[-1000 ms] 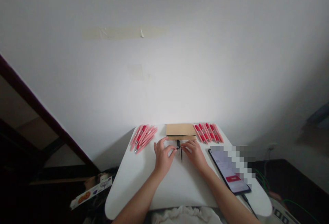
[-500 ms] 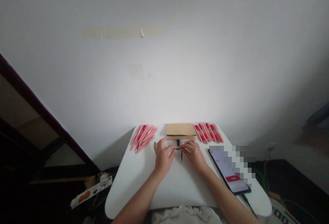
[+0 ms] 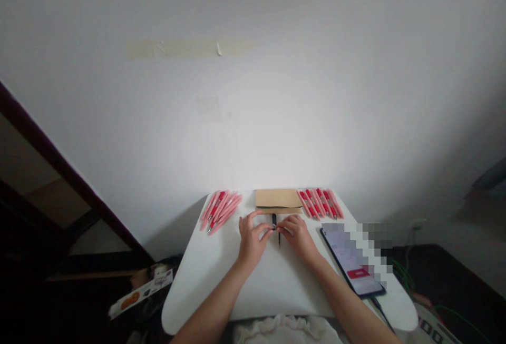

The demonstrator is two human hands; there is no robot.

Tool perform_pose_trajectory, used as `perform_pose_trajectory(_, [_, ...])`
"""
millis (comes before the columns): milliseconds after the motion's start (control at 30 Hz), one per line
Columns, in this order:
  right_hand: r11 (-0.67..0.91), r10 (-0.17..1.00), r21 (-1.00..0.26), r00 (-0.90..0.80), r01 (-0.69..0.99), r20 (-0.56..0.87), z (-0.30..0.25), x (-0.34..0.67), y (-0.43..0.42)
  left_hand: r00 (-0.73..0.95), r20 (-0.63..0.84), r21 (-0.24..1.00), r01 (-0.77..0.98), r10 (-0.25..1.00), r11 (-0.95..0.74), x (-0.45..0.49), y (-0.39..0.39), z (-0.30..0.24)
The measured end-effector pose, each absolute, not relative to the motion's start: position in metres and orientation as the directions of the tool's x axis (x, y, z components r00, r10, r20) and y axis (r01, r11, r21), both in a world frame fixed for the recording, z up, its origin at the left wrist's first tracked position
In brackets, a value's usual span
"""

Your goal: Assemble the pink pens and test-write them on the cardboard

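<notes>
My left hand and right hand are both in a pinch, thumb to forefinger, with the tips almost meeting over the middle of the table. Between them is a small dark piece – looks gripped from both sides, though the fingers hide most of it, so I can't say what it is. What shows of it runs crosswise, left to right, from one set of tips to the other; neither hand is clearly nearer. My left hand's other fingers are spread, one reaching up toward the brown box.

Key relation: a thin dark rod lies lengthwise, pointing toward me, roughly square to the piece I'm pinching. It's just beside my right fingertips, so the right hand is nearer. A black strip sits straight ahead, just past the tips; can't tell if it touches the piece.

Further out, the brown box is at the far edge. Pink and red pens lie either side: a loose left pile, a neater right row slanting alongside. Phone outside my right forearm – screen partly pixelated, cable at its near end. White table under everything, plain wall behind.
</notes>
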State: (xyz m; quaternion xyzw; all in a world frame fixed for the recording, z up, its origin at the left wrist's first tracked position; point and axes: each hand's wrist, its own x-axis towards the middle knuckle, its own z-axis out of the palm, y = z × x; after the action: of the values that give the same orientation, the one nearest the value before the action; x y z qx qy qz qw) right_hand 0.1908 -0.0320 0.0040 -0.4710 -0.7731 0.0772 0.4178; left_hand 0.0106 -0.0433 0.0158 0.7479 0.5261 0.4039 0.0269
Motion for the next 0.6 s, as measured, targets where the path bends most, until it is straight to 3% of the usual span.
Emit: perform_pose_trajectory(600, [0.550,0.807,-0.592,-0.191,0.590,0.559,0.0012,0.1915,-0.0295,0.102,0.562,0.483,0.765,0.821,-0.426,0.0110,-0.0417,0.0154])
